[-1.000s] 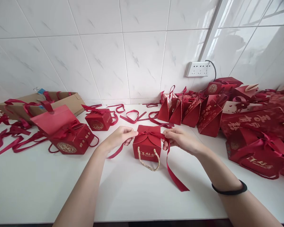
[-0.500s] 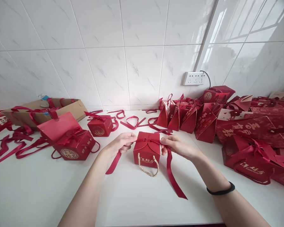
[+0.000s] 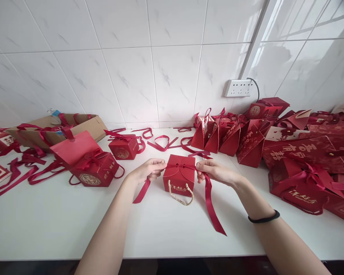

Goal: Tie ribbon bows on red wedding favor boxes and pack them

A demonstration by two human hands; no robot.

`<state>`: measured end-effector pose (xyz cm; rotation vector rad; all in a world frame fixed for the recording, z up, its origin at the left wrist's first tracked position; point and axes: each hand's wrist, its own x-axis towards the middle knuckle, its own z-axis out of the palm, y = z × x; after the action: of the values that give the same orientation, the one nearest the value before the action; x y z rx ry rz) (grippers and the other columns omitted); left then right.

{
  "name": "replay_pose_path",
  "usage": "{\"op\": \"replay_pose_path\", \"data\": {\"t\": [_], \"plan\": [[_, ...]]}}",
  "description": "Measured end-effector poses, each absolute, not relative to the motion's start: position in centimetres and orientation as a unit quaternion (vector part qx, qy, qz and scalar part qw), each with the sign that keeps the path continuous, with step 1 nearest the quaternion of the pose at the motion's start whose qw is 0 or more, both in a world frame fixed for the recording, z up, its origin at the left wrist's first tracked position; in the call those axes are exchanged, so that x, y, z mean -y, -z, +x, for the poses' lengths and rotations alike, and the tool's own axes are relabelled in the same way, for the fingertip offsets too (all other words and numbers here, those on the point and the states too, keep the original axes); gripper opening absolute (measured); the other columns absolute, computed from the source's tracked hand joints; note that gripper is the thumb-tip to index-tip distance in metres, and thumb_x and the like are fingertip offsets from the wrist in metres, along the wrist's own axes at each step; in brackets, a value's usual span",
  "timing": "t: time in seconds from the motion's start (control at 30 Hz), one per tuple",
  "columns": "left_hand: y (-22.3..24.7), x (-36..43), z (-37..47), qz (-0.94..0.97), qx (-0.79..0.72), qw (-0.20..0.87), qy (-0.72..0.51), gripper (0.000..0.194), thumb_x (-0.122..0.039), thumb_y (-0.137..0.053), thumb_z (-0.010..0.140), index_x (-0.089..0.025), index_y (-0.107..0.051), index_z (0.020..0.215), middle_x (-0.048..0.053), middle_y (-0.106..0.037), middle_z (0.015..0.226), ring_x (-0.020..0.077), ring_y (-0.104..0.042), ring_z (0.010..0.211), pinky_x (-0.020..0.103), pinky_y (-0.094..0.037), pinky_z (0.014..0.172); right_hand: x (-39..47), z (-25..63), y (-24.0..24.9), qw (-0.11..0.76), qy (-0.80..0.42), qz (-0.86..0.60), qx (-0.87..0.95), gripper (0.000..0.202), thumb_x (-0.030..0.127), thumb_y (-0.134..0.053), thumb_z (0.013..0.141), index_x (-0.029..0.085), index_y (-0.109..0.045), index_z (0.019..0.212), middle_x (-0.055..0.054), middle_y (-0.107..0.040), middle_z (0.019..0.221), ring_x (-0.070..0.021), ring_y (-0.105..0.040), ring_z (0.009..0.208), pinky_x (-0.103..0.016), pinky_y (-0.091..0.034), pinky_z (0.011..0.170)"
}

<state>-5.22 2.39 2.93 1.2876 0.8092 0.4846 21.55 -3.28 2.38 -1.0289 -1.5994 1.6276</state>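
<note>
A small red gift box (image 3: 179,183) with gold lettering and a twisted gold cord handle (image 3: 180,199) stands upright on the white table in front of me. A dark red ribbon (image 3: 210,206) runs across its top through the lid flaps. At the box's left side, my left hand (image 3: 149,169) pinches one end of the ribbon, and its tail hangs below the fingers. My right hand (image 3: 215,171) pinches the other end at the right side, with a longer tail lying toward me. Between the hands the ribbon looks taut over the lid.
Finished-looking red boxes (image 3: 94,170) and a cardboard tray (image 3: 86,128) of ribbons are at the left. Loose ribbons (image 3: 162,143) lie behind the box. Several red bags (image 3: 229,141) and boxes (image 3: 305,187) crowd the right. A tiled wall with a socket strip (image 3: 238,88) stands behind.
My view has shifted a little, so the table's front edge now shows. Both hands keep their pinch on the ribbon at the sides of the box, with hardly any movement.
</note>
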Motion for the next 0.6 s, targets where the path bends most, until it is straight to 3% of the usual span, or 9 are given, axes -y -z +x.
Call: {"op": "replay_pose_path", "data": {"t": [0.23,0.47,0.6], "plan": [[-0.4,-2.8,-4.6,0.549,-0.334,0.724,-0.251,0.055,-0.046,-0.076,0.058,-0.019,-0.028,0.058,-0.011,-0.024,0.038,0.0017,-0.016,0.035,0.015,-0.013,0.036,2.8,22.4,-2.2,0.282,-0.622,-0.397,0.613,0.038,0.050,-0.066,0.078,0.016,-0.057,0.064,0.004,-0.048,0.057,-0.0130,-0.057,0.061,-0.029,-0.041,0.067],[0.2,-2.4,-4.4,0.526,-0.315,0.732,-0.296,0.049,-0.035,-0.074,0.059,-0.018,-0.028,0.058,-0.012,-0.026,0.037,0.0016,-0.021,0.032,0.013,-0.018,0.034,2.8,23.2,-2.4,0.240,-0.607,-0.377,0.658,0.034,0.047,-0.064,0.080,0.016,-0.059,0.068,0.003,-0.049,0.057,-0.0099,-0.047,0.057,-0.030,-0.040,0.070],[-0.2,-1.7,-3.9,0.527,-0.307,0.729,-0.311,0.048,-0.033,-0.071,0.063,-0.018,-0.026,0.056,-0.012,-0.025,0.037,0.0013,-0.025,0.032,0.013,-0.022,0.034,2.9,23.3,-2.9,0.245,-0.590,-0.405,0.654,0.032,0.045,-0.065,0.078,0.015,-0.061,0.067,0.000,-0.054,0.063,-0.0119,-0.049,0.063,-0.029,-0.038,0.068]]}}
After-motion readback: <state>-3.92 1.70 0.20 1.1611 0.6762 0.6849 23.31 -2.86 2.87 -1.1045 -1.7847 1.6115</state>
